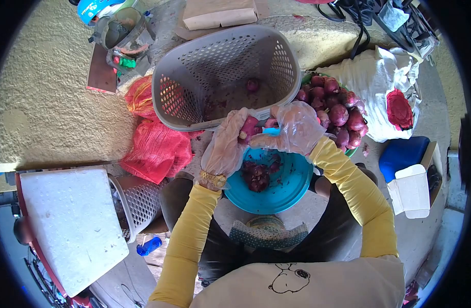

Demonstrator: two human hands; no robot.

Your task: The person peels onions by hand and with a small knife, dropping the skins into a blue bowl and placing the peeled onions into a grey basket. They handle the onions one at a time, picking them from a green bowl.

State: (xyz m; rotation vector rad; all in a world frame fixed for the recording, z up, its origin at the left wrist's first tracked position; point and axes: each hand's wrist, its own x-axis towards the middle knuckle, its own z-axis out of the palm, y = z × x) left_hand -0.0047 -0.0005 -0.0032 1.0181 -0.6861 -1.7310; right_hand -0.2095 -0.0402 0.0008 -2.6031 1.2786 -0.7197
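My left hand (226, 142), in a clear plastic glove, is closed around a red onion (249, 129) above a turquoise basin (293, 191). My right hand (298, 127), gloved the same way, is beside the onion with its thumb stretched toward it and its fingers curled. Whatever those fingers may pinch is too small to make out. Dark red onion skins (257, 177) lie in the bottom of the basin. Past my right wrist, many red onions (339, 115) are heaped in a green-rimmed container, partly covered by the hand.
A grey perforated basket (162, 115) with a single onion (252, 84) inside stands beyond the basin. Red mesh sacks (156, 149) lie left of it. A white foam slab (71, 226) is at far left, a white sack (374, 77) and a blue container (399, 156) at right.
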